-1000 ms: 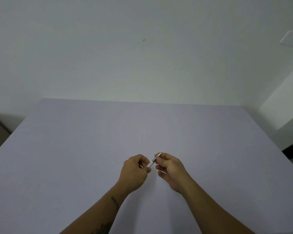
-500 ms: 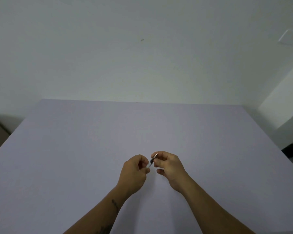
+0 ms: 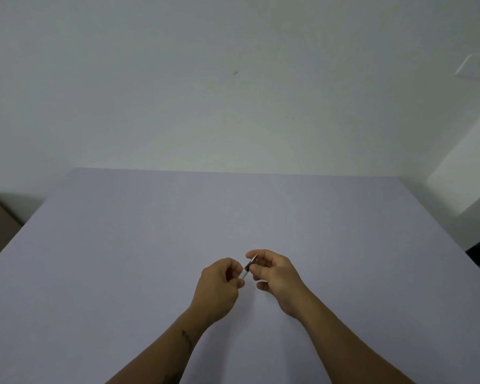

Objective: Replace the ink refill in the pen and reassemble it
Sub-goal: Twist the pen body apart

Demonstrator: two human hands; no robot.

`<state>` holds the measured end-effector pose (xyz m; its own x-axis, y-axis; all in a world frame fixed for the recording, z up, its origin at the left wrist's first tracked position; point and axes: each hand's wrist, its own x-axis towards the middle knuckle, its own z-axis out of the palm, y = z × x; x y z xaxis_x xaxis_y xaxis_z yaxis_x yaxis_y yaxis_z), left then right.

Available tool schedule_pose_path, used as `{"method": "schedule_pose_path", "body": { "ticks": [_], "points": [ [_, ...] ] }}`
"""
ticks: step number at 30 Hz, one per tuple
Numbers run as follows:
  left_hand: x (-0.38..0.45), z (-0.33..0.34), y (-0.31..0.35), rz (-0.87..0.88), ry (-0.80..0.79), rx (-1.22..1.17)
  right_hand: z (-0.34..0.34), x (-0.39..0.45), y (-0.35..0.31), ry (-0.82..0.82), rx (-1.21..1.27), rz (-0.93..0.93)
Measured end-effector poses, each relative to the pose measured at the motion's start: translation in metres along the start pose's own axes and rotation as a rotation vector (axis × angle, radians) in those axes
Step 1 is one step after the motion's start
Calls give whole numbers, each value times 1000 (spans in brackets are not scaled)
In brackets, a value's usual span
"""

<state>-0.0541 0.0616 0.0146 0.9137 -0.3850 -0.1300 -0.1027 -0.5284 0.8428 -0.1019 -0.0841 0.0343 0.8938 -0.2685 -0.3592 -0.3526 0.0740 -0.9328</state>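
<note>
The pen (image 3: 247,268) sits in the air between both hands, just above the near middle of the counter (image 3: 122,245). It tilts up and away to the right: a white barrel at its lower end, a dark band in the middle, and a metallic pointed tip at the top. The left hand (image 3: 219,286) is curled into a loose fist around the white lower end, so most of the barrel is hidden inside it. The right hand (image 3: 275,275) pinches the dark and metallic front section, with its thumb on the near side and its forefinger curved over the tip; its other fingers (image 3: 262,286) are loosely bent and hold nothing. Both bare forearms reach in from the bottom edge, the left one bearing dark marks. The counter is a plain pale lilac surface that runs back to a white wall (image 3: 233,92).
</note>
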Motion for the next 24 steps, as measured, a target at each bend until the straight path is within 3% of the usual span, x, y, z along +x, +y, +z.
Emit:
{"method": "schedule_pose_path", "body": {
  "ticks": [6,24],
  "points": [
    [1,-1,-1,-2,-28,28,2,2,4,68,-8,40],
    [8,-5,-7,-35,-73,47,3,5,10,51,163,148]
  ]
}}
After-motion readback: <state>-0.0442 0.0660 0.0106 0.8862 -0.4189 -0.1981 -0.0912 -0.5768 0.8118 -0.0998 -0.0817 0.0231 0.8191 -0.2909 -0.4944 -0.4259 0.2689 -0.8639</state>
